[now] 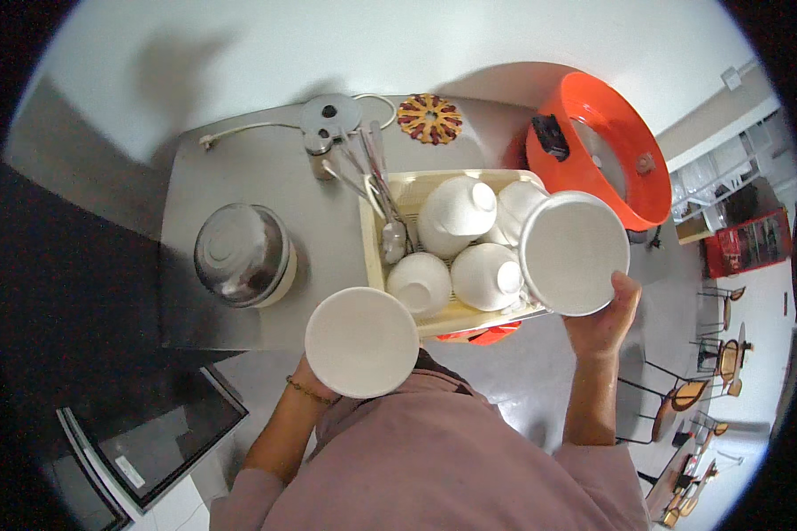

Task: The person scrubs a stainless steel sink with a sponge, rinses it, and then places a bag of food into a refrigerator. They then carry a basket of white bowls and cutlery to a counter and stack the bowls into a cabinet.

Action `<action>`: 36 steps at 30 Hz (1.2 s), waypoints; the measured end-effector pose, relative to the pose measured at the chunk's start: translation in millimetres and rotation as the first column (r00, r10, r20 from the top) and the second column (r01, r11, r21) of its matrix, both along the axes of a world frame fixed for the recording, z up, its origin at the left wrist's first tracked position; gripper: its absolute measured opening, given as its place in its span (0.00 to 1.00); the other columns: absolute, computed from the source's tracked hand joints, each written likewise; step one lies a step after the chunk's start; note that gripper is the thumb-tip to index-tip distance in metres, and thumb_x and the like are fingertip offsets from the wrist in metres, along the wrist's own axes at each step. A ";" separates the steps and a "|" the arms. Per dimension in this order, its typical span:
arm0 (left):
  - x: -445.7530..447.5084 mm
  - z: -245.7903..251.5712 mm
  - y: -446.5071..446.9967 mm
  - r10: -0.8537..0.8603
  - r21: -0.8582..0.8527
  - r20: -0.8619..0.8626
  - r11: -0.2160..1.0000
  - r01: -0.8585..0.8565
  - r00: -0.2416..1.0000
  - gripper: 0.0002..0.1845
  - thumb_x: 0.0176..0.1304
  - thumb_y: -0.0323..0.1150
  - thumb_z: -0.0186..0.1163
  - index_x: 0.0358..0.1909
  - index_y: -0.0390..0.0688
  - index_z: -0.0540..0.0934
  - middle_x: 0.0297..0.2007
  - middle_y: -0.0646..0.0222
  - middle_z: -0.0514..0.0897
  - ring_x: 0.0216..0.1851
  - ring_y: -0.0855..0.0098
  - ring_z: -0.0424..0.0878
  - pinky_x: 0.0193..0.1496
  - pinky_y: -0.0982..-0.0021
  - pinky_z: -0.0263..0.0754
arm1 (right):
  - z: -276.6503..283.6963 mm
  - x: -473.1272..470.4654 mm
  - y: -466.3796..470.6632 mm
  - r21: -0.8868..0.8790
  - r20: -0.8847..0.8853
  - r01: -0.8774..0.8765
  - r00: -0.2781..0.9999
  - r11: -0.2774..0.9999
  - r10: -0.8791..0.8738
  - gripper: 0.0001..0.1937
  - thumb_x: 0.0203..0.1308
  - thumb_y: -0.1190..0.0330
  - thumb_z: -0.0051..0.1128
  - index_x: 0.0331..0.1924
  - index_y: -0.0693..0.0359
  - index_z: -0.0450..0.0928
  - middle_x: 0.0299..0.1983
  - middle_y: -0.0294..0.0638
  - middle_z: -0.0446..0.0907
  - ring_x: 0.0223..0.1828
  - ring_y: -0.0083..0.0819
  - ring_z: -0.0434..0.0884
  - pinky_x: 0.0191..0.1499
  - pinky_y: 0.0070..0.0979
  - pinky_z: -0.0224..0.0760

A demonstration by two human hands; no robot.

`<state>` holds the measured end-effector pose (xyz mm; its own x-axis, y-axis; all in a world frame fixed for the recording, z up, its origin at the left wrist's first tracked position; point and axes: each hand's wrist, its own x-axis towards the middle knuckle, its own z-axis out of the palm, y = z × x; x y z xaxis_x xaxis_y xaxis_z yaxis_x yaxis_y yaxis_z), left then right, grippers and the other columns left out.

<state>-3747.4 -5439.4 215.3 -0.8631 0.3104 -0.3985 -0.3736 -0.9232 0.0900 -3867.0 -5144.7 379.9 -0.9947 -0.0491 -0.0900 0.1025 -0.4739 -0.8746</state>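
Observation:
My left hand (pixel 313 378) holds a white bowl (pixel 362 342) from beneath, its inside facing up; most of the hand is hidden under the bowl. On the other side, my right hand (pixel 601 318) grips a second white bowl (pixel 576 255) by its lower rim, with the thumb over the edge. Between them stands a cream plastic dish rack (pixel 374 259). Several white bowls (pixel 486 275) lie upside down or tilted in it. Spoons and other utensils (pixel 393 239) lean at the rack's left side.
A metal pot (pixel 242 255) stands on the grey table (pixel 319 252) at left. Behind are a small appliance with a white cord (pixel 331 114), a patterned round trivet (pixel 430 119) and a large orange round housing (pixel 627 119). Wooden chairs (pixel 671 405) stand at far right; a glass-topped cabinet (pixel 159 431) is lower left.

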 end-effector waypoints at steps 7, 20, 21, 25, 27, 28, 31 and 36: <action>-5.0 18.9 1.5 -0.019 -0.080 0.054 0.997 0.023 0.998 0.33 0.65 0.60 0.41 0.59 0.44 0.70 0.55 0.65 0.76 0.54 0.65 0.75 0.55 0.60 0.74 | -19.9 33.6 -57.3 0.623 0.017 -0.247 0.953 0.742 0.303 0.24 0.55 0.63 0.41 0.56 0.64 0.67 0.49 0.50 0.73 0.53 0.40 0.72 0.58 0.37 0.62; 68.6 1.2 -34.7 -0.100 -0.269 0.092 0.955 0.121 0.991 0.38 0.63 0.66 0.39 0.60 0.46 0.69 0.55 0.66 0.75 0.55 0.69 0.73 0.54 0.65 0.72 | -31.2 117.0 -154.5 0.706 0.043 -0.543 0.673 0.454 0.739 0.32 0.56 0.66 0.38 0.67 0.69 0.53 0.70 0.51 0.50 0.71 0.39 0.51 0.69 0.33 0.42; 78.5 -0.8 -37.5 -0.112 -0.270 0.059 0.955 0.124 0.992 0.38 0.63 0.66 0.39 0.61 0.46 0.69 0.56 0.66 0.75 0.56 0.70 0.72 0.55 0.65 0.71 | -38.0 126.0 -156.3 0.641 0.098 -0.590 0.697 0.491 0.710 0.32 0.57 0.67 0.40 0.67 0.68 0.53 0.70 0.51 0.51 0.71 0.39 0.51 0.69 0.33 0.41; 112.0 -11.8 -47.5 -0.023 -0.385 0.079 0.922 0.052 0.997 0.31 0.66 0.60 0.42 0.60 0.47 0.68 0.57 0.68 0.72 0.58 0.74 0.68 0.58 0.68 0.66 | -62.5 153.0 -163.2 0.509 0.305 -0.700 0.691 0.501 0.655 0.38 0.56 0.70 0.51 0.70 0.61 0.45 0.67 0.50 0.57 0.68 0.39 0.56 0.68 0.34 0.47; 126.6 -14.2 -52.2 0.067 -0.482 0.039 0.875 -0.040 0.997 0.27 0.68 0.56 0.45 0.58 0.47 0.68 0.54 0.70 0.72 0.56 0.74 0.69 0.58 0.69 0.66 | -74.3 162.3 -166.4 0.262 0.599 -0.835 0.534 0.484 0.597 0.35 0.55 0.70 0.56 0.67 0.63 0.53 0.64 0.47 0.62 0.66 0.40 0.60 0.66 0.36 0.52; 136.0 -12.5 -51.9 0.132 -0.629 0.031 0.773 -0.083 0.991 0.29 0.68 0.57 0.44 0.59 0.44 0.64 0.53 0.68 0.71 0.55 0.72 0.68 0.60 0.67 0.63 | -80.8 166.7 -167.3 0.141 0.724 -0.854 0.433 0.500 0.537 0.34 0.54 0.70 0.58 0.65 0.64 0.57 0.62 0.46 0.65 0.65 0.41 0.62 0.65 0.38 0.55; 163.2 1.9 -57.8 0.250 -0.878 -0.163 0.405 -0.256 0.954 0.24 0.69 0.49 0.46 0.58 0.44 0.65 0.49 0.70 0.71 0.52 0.76 0.67 0.57 0.73 0.63 | -101.6 180.8 -168.4 0.057 0.656 -0.848 0.430 0.527 0.620 0.33 0.51 0.69 0.62 0.62 0.64 0.61 0.58 0.48 0.69 0.62 0.46 0.66 0.63 0.41 0.59; 214.4 54.4 -76.9 0.592 -0.927 -0.242 0.091 -0.363 0.769 0.21 0.69 0.45 0.48 0.55 0.41 0.66 0.48 0.68 0.71 0.51 0.76 0.67 0.57 0.74 0.62 | -135.4 195.7 -191.5 0.569 0.119 -0.789 0.360 0.233 0.926 0.30 0.50 0.70 0.61 0.60 0.64 0.65 0.57 0.50 0.70 0.61 0.49 0.67 0.62 0.43 0.59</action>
<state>-3533.1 -5516.2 269.7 -0.5660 -0.8017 -0.1921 0.0001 -0.2331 0.9724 -3671.3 -5336.2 244.5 -0.3639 -0.9053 -0.2192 -0.0257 0.2450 -0.9692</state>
